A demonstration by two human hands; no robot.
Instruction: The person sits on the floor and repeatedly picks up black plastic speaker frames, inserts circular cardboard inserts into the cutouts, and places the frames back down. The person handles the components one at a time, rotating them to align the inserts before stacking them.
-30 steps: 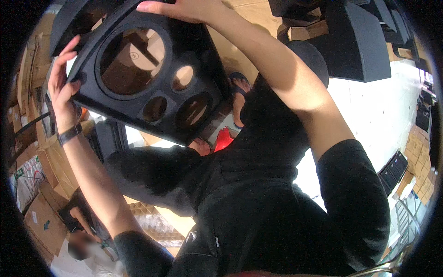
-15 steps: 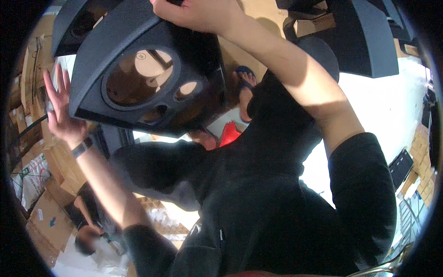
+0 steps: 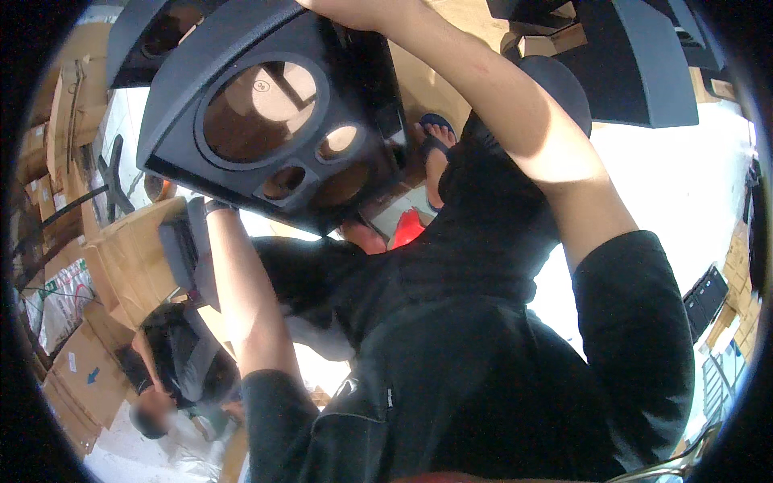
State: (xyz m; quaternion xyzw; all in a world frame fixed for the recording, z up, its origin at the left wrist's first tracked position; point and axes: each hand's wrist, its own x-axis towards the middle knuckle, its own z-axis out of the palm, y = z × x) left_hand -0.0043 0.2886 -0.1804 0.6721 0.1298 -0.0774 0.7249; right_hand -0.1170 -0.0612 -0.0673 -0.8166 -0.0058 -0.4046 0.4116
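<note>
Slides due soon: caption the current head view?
Right hand at a black, round-holed speaker cabinet's upper edge; the cabinet hides the left hand.

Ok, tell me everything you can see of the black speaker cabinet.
The black speaker cabinet has a dark, grainy-looking finish and four openings in its front panel: a large round one with a rim and three smaller ones, no drivers visible. Light brown, wood-like surfaces show through the large one. It is tilted, front toward the camera, left of centre. The right hand is at its upper edge, partly out of frame; whether the hidden left hand touches it cannot be told.
</note>
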